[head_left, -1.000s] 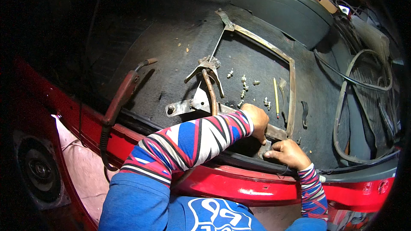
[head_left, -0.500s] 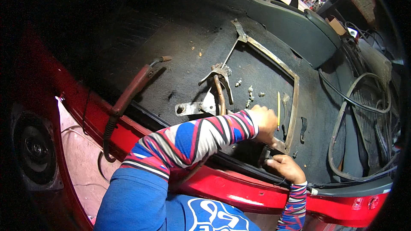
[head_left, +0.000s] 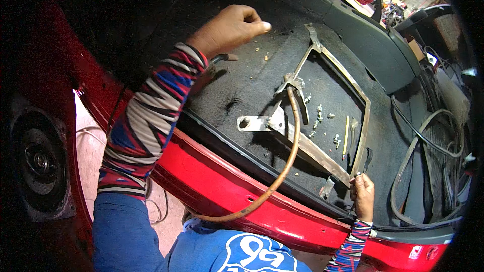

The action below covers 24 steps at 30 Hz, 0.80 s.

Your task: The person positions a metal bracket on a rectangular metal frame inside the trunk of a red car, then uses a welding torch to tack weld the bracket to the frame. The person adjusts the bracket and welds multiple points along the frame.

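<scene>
My left hand (head_left: 234,29) is raised over the dark carpet at the far left. Its fingers are curled and thumb pressed in; whatever they may hold is hidden. My right hand (head_left: 362,199) pinches the near corner of a flat-bar metal frame (head_left: 346,75) lying on the carpet. A small piece too tiny to name shows at those fingertips. Beside that corner is a short metal plate (head_left: 327,187). Several small bolts (head_left: 319,112) lie inside the frame, with a yellow pencil (head_left: 346,137). A bracket with a bolt (head_left: 252,123) sits at the frame's left end.
A curved rusty rod (head_left: 288,171) arches from the frame over the red car sill (head_left: 222,184) toward my body. Coiled hoses (head_left: 403,181) lie at the right. A grey plastic trim panel (head_left: 375,45) borders the carpet (head_left: 232,88) behind. A round speaker (head_left: 38,160) stands at the left.
My left hand has left the near corner and swung up and to the far left. My right hand has shifted onto the corner. The view has turned, uncovering the frame's near bar and the curved rod.
</scene>
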Each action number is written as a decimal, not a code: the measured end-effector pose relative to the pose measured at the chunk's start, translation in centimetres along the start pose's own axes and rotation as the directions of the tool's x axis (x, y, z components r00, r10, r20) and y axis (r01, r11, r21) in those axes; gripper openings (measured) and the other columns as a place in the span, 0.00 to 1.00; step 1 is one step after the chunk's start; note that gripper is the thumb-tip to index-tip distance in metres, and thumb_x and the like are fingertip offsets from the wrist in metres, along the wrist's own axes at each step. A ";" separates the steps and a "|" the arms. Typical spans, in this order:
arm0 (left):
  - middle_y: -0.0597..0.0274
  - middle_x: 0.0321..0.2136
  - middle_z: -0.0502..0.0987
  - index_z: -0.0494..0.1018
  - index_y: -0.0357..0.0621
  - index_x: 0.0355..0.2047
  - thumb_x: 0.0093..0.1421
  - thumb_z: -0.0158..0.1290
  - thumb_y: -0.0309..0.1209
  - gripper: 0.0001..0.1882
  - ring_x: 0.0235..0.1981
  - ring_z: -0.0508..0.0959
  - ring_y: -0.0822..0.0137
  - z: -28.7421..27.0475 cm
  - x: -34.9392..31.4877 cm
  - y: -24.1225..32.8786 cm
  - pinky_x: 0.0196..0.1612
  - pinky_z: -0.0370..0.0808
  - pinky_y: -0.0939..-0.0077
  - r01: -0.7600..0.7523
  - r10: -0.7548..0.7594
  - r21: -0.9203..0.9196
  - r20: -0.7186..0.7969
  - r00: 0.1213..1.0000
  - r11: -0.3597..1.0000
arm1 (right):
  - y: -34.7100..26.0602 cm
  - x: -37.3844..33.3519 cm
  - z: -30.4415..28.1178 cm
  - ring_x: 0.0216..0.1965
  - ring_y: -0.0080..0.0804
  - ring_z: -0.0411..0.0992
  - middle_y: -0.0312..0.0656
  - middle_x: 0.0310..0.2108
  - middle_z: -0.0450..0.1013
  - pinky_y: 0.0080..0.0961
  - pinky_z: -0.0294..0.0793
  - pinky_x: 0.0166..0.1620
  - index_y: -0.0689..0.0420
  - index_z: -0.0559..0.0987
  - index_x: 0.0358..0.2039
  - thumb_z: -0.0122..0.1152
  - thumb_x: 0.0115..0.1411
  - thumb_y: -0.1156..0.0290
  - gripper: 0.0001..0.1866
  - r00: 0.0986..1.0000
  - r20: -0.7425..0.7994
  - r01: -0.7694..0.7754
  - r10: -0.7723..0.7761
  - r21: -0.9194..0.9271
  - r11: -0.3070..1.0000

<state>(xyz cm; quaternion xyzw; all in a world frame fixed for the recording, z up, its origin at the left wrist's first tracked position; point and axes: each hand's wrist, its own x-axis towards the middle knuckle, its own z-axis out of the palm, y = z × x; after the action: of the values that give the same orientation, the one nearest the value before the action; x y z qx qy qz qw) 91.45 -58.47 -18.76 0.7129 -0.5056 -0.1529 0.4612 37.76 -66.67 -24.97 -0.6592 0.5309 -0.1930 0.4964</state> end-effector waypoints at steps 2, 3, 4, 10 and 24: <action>0.62 0.30 0.80 0.80 0.37 0.36 0.64 0.60 0.47 0.21 0.33 0.77 0.71 -2.4 0.2 -1.4 0.37 0.74 0.73 -0.094 0.061 0.194 0.171 0.983 0.976 | 0.6 0.8 -0.4 0.20 0.12 0.56 0.24 0.19 0.62 0.18 0.54 0.23 0.55 0.75 0.29 0.55 0.73 0.56 0.18 0.999 -0.042 0.021 -0.024 -0.073 0.997; 0.61 0.30 0.80 0.79 0.36 0.37 0.63 0.60 0.48 0.22 0.33 0.77 0.69 -3.6 0.2 -1.8 0.38 0.74 0.72 -0.129 0.049 0.306 0.256 0.966 0.943 | 1.0 1.2 -0.6 0.20 0.12 0.56 0.25 0.19 0.62 0.18 0.54 0.24 0.55 0.75 0.29 0.55 0.73 0.57 0.18 0.997 -0.067 0.038 -0.046 -0.124 0.992; 0.60 0.31 0.80 0.79 0.35 0.37 0.63 0.60 0.48 0.23 0.34 0.77 0.68 -4.7 0.2 -2.2 0.38 0.74 0.71 -0.131 0.016 0.324 0.336 0.942 0.937 | 1.3 1.6 -0.7 0.21 0.12 0.56 0.25 0.20 0.63 0.18 0.54 0.24 0.55 0.75 0.29 0.55 0.73 0.57 0.18 0.994 -0.099 0.037 -0.054 -0.162 0.986; 0.60 0.32 0.81 0.79 0.36 0.39 0.64 0.59 0.48 0.23 0.33 0.77 0.68 -8.4 0.2 -8.0 0.38 0.75 0.69 0.021 -0.141 0.347 0.325 0.935 0.938 | 2.4 2.8 -1.5 0.23 0.16 0.59 0.27 0.21 0.64 0.20 0.59 0.27 0.57 0.73 0.27 0.56 0.73 0.60 0.18 0.984 -0.148 0.044 -0.102 -0.352 0.935; 0.54 0.33 0.80 0.79 0.39 0.39 0.62 0.61 0.48 0.22 0.36 0.78 0.60 -8.1 -1.5 -15.4 0.42 0.75 0.63 0.081 -0.272 0.525 0.299 0.915 0.848 | 3.5 3.0 -2.7 0.22 0.15 0.56 0.26 0.20 0.61 0.21 0.56 0.26 0.56 0.72 0.25 0.56 0.72 0.59 0.19 0.950 -0.311 -0.126 0.010 -0.356 0.926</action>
<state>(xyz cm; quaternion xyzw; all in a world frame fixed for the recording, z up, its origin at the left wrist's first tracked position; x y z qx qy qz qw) 105.32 -52.14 -27.34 0.8114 -0.5350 -0.1874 0.1423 34.92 -70.37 -27.60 -0.6846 0.6505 -0.1701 0.2815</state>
